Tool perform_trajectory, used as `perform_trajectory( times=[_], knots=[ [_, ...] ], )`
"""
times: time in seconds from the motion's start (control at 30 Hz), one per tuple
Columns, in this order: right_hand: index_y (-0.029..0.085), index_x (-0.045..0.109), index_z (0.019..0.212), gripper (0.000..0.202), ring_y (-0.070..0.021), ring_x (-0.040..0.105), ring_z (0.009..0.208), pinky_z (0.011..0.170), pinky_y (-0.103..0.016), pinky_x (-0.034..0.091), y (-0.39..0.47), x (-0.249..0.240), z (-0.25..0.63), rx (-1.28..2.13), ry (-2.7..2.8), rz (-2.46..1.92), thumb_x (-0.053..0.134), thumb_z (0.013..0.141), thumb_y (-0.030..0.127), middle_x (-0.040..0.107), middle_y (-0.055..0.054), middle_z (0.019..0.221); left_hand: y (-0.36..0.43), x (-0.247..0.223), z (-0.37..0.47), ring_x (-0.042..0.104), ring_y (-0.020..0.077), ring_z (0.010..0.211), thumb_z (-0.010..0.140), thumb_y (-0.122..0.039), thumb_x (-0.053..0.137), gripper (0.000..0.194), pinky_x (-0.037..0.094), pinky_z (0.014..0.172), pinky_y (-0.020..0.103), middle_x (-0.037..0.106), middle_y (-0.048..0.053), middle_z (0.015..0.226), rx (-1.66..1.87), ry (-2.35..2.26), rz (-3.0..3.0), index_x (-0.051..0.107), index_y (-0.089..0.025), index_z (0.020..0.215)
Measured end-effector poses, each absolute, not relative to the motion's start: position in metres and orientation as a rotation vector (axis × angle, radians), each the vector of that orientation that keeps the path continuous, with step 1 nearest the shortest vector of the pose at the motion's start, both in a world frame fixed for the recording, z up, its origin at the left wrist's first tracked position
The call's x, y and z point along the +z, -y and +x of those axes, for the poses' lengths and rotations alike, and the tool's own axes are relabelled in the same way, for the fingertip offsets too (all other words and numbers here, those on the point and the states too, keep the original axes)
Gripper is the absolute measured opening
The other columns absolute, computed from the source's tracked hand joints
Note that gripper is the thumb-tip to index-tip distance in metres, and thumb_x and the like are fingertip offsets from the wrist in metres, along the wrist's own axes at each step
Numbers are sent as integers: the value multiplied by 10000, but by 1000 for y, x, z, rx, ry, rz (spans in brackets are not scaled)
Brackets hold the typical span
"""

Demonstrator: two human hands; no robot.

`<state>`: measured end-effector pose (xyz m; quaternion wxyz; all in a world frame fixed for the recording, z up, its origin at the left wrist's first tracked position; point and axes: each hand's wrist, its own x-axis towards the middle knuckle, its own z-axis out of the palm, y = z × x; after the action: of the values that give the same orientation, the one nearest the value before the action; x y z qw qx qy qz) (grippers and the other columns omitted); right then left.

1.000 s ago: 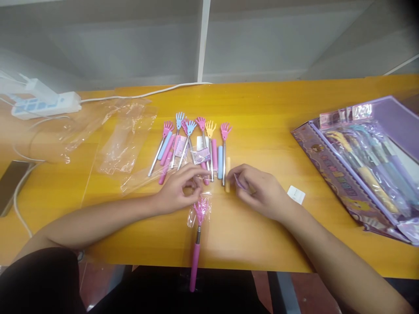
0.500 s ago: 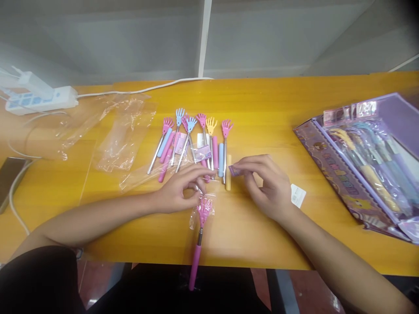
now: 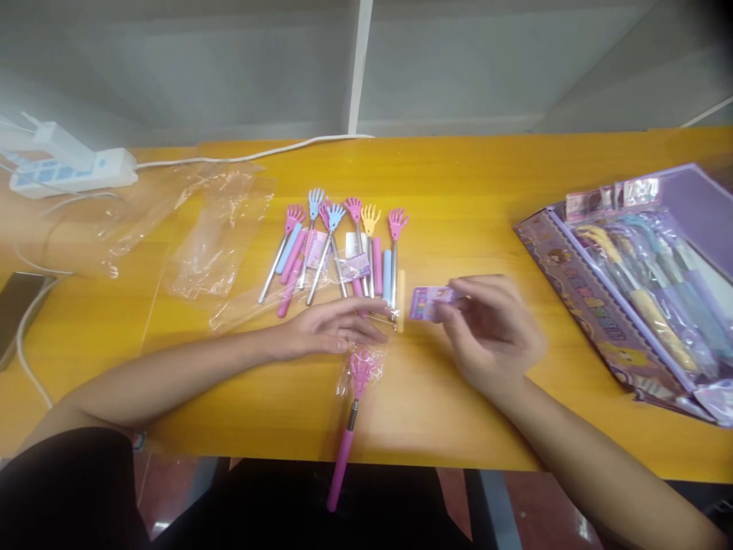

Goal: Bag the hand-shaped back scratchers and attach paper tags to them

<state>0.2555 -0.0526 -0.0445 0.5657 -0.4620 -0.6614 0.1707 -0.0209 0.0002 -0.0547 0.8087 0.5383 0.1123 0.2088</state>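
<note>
Between the thumb and fingers of my right hand (image 3: pixel 495 332) is a small purple printed card (image 3: pixel 424 303), its printed face showing. My left hand (image 3: pixel 326 328) is open, fingers stretched out just above a pink back scratcher (image 3: pixel 342 462) in a clear wrapper. That back scratcher lies with its claw under the hand and its handle past the table's front edge. Whether the left fingers touch the wrapper I cannot tell. Beyond both hands lie several back scratchers with pink, blue and yellow claws, among them a blue one (image 3: pixel 335 217). A yellow handle (image 3: pixel 400 294) lies at the right end.
An open purple display box (image 3: pixel 595 313) holding wrapped back scratchers sits on the right. Clear plastic bags (image 3: pixel 209 252) lie on the left. A white power strip (image 3: pixel 108 174) with cables is at the back left, with a dark phone-like object (image 3: pixel 20 313) nearer.
My right hand has moved right, and the purple card now shows its face. My left fingers have straightened and spread. The wrapped back scratcher's claw has shifted slightly right.
</note>
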Motion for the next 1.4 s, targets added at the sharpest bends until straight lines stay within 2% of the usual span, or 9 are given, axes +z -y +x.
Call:
perform_trajectory(
  times=[0.13,0.37,0.53,0.67,0.8,0.93,1.07,1.2,1.4],
  knots=[
    [311,673,1434,535,-200,751,851,730,-385,688,51,-46,254,479,1798,-1028,745,957,80,746,-79,1134,-2,-66,-22,667,366,1412,989,-446,767,723,497,1248,616,698,196,1468,434,-211,1101,489,-310,1642],
    [254,702,1157,258,-214,764,925,792,-373,682,44,-42,250,387,1964,-1015,727,971,77,768,-67,1027,-3,-62,-19,556,397,1519,991,-434,718,605,469,1264,651,584,214,1613,560,-237,1128,592,-235,1548],
    [245,652,1293,359,-160,720,742,683,-307,656,43,-39,249,345,1966,-1038,746,979,100,747,-44,969,-4,-59,-18,590,399,1489,965,-396,707,591,470,1268,630,634,233,1553,536,-244,1085,610,-190,1510],
    [233,684,1248,308,-220,764,943,800,-368,675,40,-40,252,289,2070,-960,742,979,95,756,-97,1085,-5,-62,-17,554,382,1523,942,-355,689,634,370,1320,611,596,210,1602,494,-233,936,594,-177,1543],
    [224,635,1351,405,-188,735,815,712,-335,661,36,-43,254,350,2035,-953,749,981,104,750,-85,1041,-4,-67,-17,541,378,1520,926,-317,674,657,309,1324,608,606,205,1592,480,-242,818,589,-155,1557],
    [228,666,1309,374,-222,755,940,793,-367,671,35,-45,253,327,2077,-922,754,972,90,749,-109,1099,-4,-70,-17,554,384,1503,924,-315,677,652,325,1298,624,633,199,1564,474,-226,804,600,-167,1554],
    [222,630,1388,452,-202,743,862,754,-350,669,35,-45,252,342,2061,-925,765,973,104,750,-102,1062,-5,-72,-18,589,366,1468,916,-291,675,649,353,1284,602,680,183,1513,475,-243,776,614,-175,1551],
    [229,638,1387,434,-217,757,928,799,-367,681,33,-45,252,357,2082,-896,758,984,122,757,-123,1131,-5,-72,-18,612,352,1446,917,-280,665,638,350,1291,575,703,177,1481,481,-224,780,624,-164,1543],
    [235,637,1417,453,-195,735,868,734,-344,676,33,-46,253,407,2078,-890,750,992,127,743,-122,1131,-4,-68,-17,643,357,1415,938,-252,657,596,336,1293,604,718,170,1461,472,-208,762,641,-186,1530]
  ],
)
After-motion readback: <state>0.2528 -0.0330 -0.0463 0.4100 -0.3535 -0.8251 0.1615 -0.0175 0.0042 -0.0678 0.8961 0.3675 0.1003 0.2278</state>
